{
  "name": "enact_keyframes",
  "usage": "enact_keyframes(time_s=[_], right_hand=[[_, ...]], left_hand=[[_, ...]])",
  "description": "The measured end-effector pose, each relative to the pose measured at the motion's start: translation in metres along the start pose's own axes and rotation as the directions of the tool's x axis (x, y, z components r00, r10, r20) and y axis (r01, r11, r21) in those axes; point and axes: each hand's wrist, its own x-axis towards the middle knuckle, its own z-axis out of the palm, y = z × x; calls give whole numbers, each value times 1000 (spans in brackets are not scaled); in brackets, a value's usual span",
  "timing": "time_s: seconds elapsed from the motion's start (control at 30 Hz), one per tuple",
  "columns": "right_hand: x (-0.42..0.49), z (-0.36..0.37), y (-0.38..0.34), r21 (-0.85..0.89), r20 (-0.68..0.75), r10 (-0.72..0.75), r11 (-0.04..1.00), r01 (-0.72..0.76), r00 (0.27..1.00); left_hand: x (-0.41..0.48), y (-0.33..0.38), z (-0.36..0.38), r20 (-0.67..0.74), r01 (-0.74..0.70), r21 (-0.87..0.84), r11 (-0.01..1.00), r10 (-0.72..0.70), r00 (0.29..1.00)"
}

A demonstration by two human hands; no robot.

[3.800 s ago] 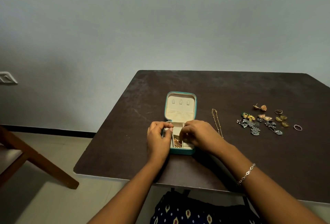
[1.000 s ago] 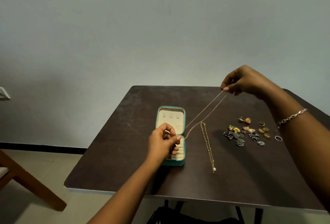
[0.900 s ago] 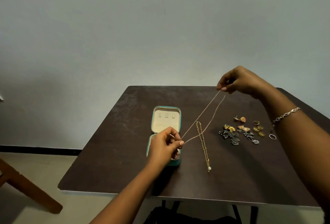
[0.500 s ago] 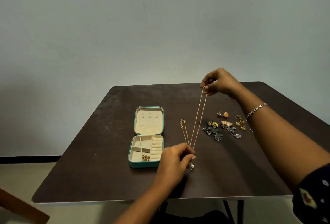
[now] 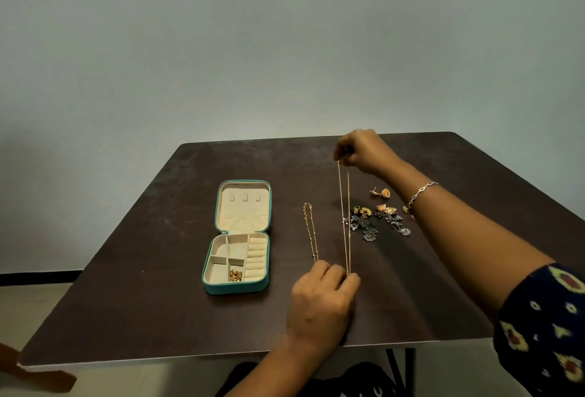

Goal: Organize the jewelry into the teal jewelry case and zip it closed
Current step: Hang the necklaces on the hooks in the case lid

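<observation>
The teal jewelry case (image 5: pixel 235 288) lies open on the dark table, cream lining showing, with a small gold piece (image 5: pixel 235 275) in its front compartment. A thin gold chain (image 5: pixel 343 219) is stretched taut between my hands. My right hand (image 5: pixel 361 151) pinches its far end above the table. My left hand (image 5: pixel 323 298) pinches its near end close to the table surface, right of the case. A second beaded gold chain (image 5: pixel 309 228) lies flat between the case and the held chain.
A scatter of several earrings and silver floral pieces (image 5: pixel 376 216) lies right of the chains, partly under my right forearm. The dark table (image 5: pixel 142 301) ends at a pale front edge. A brown chair leg (image 5: pixel 38 371) shows at the lower left.
My hands left the case and drew a thin gold chain out. The chain swung from a diagonal to nearly straight, my left hand moving right, away from the case.
</observation>
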Motion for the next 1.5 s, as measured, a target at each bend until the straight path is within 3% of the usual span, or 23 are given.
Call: enact_keyframes(time_s=[0.13, 0.4, 0.93, 1.3, 1.5], right_hand=[[6, 15, 8, -61, 29, -26, 998, 27, 999], [15, 54, 12, -130, 121, -48, 990, 64, 991], [26, 102, 32, -88, 217, 32, 996, -13, 976], [22, 101, 31, -70, 218, 77, 995, -63, 973], [2, 84, 6, 55, 50, 42, 997, -44, 998]], left_hand=[[-1, 2, 6, -61, -39, 77, 996, 43, 997], [-3, 1, 16, -24, -105, 179, 978, 112, 993], [-9, -1, 29, 122, -27, 184, 982, 5, 993], [-7, 1, 21, 154, 57, 152, 987, -81, 985], [-1, -25, 1, 164, 187, 67, 980, -195, 967]])
